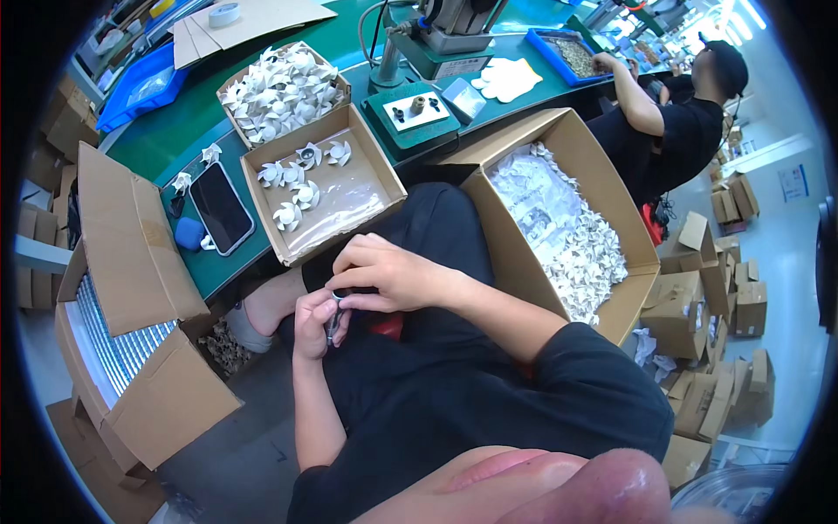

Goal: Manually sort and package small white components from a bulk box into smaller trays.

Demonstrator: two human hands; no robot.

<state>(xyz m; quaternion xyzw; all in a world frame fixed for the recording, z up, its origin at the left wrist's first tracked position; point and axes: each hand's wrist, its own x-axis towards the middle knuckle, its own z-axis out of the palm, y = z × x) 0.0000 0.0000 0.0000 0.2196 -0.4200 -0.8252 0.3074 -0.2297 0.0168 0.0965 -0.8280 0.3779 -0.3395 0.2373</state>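
Note:
Above my lap my two hands meet at a small grey metallic rod-shaped piece (333,325). My left hand (312,325) is closed around it, thumb up, with its lower end sticking out below. Bent over from the right, my right hand (381,274) has its fingertips pinched at the upper end; what exactly they grip is too small to make out. Just beyond the hands, a shallow cardboard tray (336,229) holds several white fan wheels (305,194) on clear plastic. Behind it is a box heaped with more white fan wheels (284,92).
A large carton (628,301) of small white parts stands at my right, an open carton (175,393) with rows of shiny rods at my left. On the green bench lie a phone (222,208), a press (449,39) and a fixture block (419,112). A co-worker (650,131) sits far right.

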